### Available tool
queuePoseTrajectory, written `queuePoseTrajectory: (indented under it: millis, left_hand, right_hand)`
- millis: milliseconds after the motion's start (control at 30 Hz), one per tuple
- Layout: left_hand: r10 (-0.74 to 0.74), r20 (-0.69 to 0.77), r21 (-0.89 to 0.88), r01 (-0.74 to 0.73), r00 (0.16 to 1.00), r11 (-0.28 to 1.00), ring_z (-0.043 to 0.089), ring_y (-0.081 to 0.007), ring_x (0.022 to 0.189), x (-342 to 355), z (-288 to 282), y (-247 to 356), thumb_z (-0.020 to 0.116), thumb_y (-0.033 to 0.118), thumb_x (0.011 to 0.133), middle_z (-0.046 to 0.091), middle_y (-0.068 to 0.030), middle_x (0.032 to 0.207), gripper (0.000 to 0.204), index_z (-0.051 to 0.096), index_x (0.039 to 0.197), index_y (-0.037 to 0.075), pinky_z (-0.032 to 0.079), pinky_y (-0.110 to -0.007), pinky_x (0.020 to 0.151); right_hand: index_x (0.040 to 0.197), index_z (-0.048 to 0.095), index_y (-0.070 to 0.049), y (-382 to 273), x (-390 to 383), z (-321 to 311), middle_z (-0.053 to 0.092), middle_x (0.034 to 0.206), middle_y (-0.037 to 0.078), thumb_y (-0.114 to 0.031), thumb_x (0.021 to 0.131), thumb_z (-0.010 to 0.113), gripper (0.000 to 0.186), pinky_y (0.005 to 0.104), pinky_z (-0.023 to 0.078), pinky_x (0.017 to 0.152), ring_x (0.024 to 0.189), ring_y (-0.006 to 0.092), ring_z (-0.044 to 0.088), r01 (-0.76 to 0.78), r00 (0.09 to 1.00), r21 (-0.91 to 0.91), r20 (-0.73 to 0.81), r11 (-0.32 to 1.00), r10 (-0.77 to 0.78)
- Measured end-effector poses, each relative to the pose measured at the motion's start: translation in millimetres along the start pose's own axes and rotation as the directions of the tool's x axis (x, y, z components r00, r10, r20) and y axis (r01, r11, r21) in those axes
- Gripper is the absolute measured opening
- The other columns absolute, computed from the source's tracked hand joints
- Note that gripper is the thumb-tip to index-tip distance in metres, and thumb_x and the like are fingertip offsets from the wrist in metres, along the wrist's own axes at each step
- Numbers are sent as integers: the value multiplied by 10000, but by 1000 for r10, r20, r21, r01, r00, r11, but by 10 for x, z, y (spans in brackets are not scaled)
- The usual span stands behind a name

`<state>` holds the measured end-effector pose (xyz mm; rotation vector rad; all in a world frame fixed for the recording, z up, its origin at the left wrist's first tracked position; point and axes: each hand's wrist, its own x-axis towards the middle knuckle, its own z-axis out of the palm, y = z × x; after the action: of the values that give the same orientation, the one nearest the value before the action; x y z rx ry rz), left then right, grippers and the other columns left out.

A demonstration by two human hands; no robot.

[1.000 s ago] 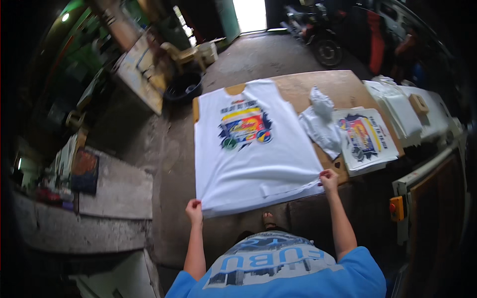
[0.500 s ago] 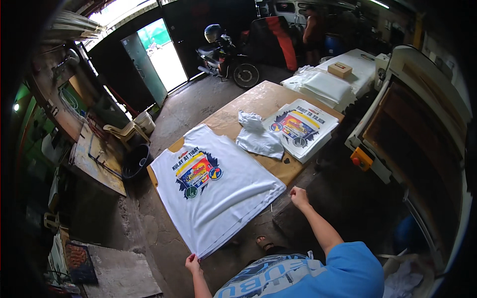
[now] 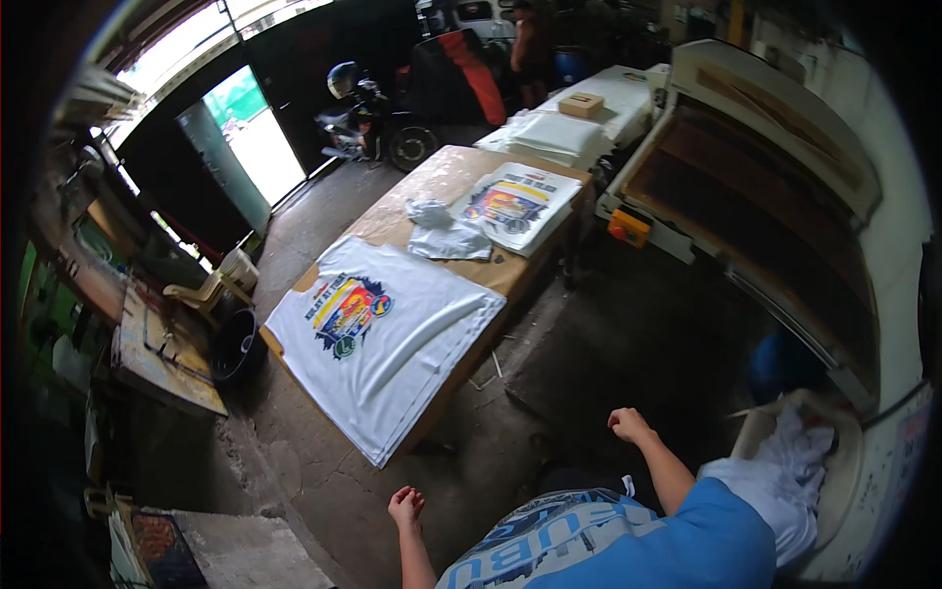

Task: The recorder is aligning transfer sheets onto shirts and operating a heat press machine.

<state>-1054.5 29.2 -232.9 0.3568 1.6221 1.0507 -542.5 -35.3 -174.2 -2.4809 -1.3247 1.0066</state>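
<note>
White sleeveless shirts point(image 3: 412, 324) with a colourful print lie spread on the table, their hems layered at the near edge. My left hand point(image 3: 406, 506) is apart from them, just below the near corner, its fingers loosely bent and somewhat apart with nothing in them. Over the dark floor to the right, my right hand point(image 3: 629, 425) is curled closed and appears to hold nothing. Beyond the spread shirts sit a crumpled white cloth point(image 3: 446, 236) and a stack of printed white shirts point(image 3: 520, 206).
The brown-topped table point(image 3: 422, 187) stands ahead. On the right is a large press-like machine point(image 3: 756, 196) with an orange switch box point(image 3: 629, 229); below it, a bin point(image 3: 751, 432) holds white cloth. A black tub point(image 3: 235, 348) and motorcycle point(image 3: 378, 128) stand farther off, near another person point(image 3: 528, 54).
My left hand has let go of the shirt's near corner. The view has swung right, and both hands are now farther from the table, with the bin of cloth more fully visible.
</note>
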Motion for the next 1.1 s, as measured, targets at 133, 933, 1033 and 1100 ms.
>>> queuePoseTrajectory:
  millis: [133, 933, 1033, 1100]
  left_hand:
    - [25, 160, 85, -39, 987, 996, 595, -151, 691, -69, 256, 7, 550, 11, 793, 591, -50, 844, 137, 552, 924, 51, 509, -272, 545]
    - [-345, 834, 551, -616, 430, 563, 599, -146, 679, -3006, 3393, -2020, 549, 16, 794, 606, -54, 829, 128, 572, 918, 35, 497, -255, 556]
    - [-412, 849, 517, -681, 330, 519, 583, -123, 660, -3593, 3642, -2362, 544, 16, 799, 604, -46, 811, 112, 574, 906, 36, 485, -231, 555]
    - [-436, 852, 489, -739, 290, 463, 585, -118, 662, -3935, 3747, -2473, 542, 19, 802, 603, -41, 799, 104, 573, 900, 34, 479, -223, 557]
  right_hand:
    - [858, 639, -59, 228, -354, -164, 634, 870, 131, -52, 704, 511, 201, 346, 475, 759, 851, 255, 603, 29, 998, 42, -59, 999, -26]
    - [701, 552, -55, 4558, -3572, 72, 582, 722, 152, -96, 714, 544, 44, 428, 442, 615, 707, 351, 557, -340, 214, 620, -681, 707, 700]
    - [819, 547, -47, 5233, -4216, 302, 582, 761, 148, -103, 721, 566, 115, 409, 447, 636, 727, 336, 568, -364, -241, 793, -587, 489, 773]
    - [854, 541, -27, 5488, -4519, 352, 578, 768, 158, -115, 711, 594, 177, 396, 443, 685, 769, 315, 567, -362, -467, 834, -548, 416, 694]
